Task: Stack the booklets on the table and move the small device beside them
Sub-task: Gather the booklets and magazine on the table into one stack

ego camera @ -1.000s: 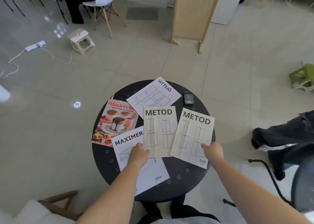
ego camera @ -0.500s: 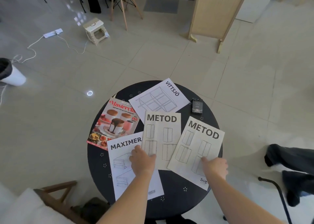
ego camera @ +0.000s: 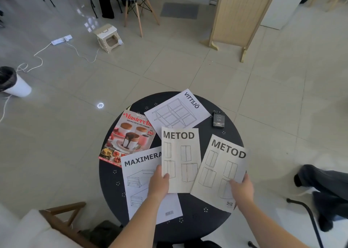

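A round black table point(ego camera: 111, 182) carries several booklets. A VITTSJÖ booklet point(ego camera: 177, 110) lies at the back, a red Masterclass cookbook point(ego camera: 130, 136) at the left, and a MAXIMERA booklet point(ego camera: 141, 176) at the front left. My left hand point(ego camera: 159, 183) grips the lower left edge of the middle METOD booklet point(ego camera: 181, 157). My right hand point(ego camera: 242, 189) grips the lower right edge of the right METOD booklet point(ego camera: 220, 168), which juts over the table's rim. A small black device point(ego camera: 218, 119) lies at the back right, apart from the booklets.
A wooden chair frame point(ego camera: 62, 217) stands at the front left of the table. Someone's dark-trousered legs point(ego camera: 323, 183) and a black cane point(ego camera: 305, 215) are to the right. On the floor behind are a small stool point(ego camera: 108, 38), a power strip with cable point(ego camera: 61, 40) and a folding screen point(ego camera: 243, 16).
Both hands slid from resting on the booklets to gripping their lower edges. The right METOD booklet turned and shifted toward the table's right rim. The camera view tilted closer.
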### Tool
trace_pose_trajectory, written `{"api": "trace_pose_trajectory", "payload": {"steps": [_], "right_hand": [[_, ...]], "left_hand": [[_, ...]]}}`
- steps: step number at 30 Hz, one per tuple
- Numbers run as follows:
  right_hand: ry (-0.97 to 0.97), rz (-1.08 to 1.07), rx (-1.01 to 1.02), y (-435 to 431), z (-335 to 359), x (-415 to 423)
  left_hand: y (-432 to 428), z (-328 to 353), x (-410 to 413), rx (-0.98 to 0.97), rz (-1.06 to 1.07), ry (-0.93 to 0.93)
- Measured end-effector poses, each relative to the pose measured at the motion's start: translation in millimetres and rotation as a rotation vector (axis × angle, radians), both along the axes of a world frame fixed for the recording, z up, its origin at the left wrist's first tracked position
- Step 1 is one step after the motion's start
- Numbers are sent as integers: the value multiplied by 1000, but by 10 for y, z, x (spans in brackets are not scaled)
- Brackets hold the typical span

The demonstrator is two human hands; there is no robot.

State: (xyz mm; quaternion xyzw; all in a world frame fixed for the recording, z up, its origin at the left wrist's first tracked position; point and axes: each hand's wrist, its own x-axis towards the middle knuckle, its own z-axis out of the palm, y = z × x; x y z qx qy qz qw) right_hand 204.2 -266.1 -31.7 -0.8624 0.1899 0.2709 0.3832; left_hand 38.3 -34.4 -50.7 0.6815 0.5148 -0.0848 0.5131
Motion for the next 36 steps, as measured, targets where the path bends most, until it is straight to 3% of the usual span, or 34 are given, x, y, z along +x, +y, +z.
{"api": "trace_pose_trajectory", "payload": {"steps": [5, 22, 27, 36], "right_hand": [[30, -28, 186, -194, 308, -93], [160, -6, 577, -90, 871, -1210], [167, 99, 614, -90, 929, -1463], [245, 77, 625, -93, 1020, -1420]], "left_hand": [[-11, 203, -356, -216, 46, -91], [-95, 860, -1497, -436, 51, -238], [-187, 1110, -1628, -479, -2, -289], [-442, 1358, -1584, -452, -88, -304]]}}
